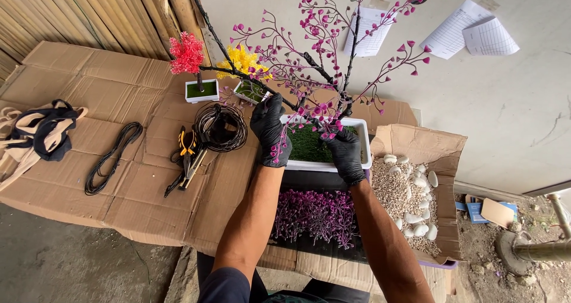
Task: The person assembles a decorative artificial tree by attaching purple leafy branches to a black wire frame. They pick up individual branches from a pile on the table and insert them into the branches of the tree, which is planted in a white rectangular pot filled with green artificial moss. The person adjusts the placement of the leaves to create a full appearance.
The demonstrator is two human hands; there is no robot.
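Two hands in black gloves work on one artificial tree [333, 47] with dark wire branches and many small pink buds. The tree stands in a white rectangular planter [364, 137] lined with green turf, set near the middle of the scene. The left hand [270, 130] is curled closed around a lower branch at the planter's left end. The right hand [347, 154] is closed around the base of the trunk, resting on the turf.

Behind the planter stand two small white square pots, one holding a red tuft tree [187, 54], one a yellow tuft tree [241, 61]. On flattened brown cardboard [101, 88] to the left lie one coil of dark wire [220, 126], one pair of yellow-handled pliers [189, 154], one black cord [110, 157] and one black and beige cloth bundle [41, 133].

One open cardboard box [440, 148] on the right holds gravel and about a dozen white pebbles [416, 219]. A heap of purple sprigs [315, 214] lies below the planter. Three printed white paper sheets [470, 35] hang on the pale wall.
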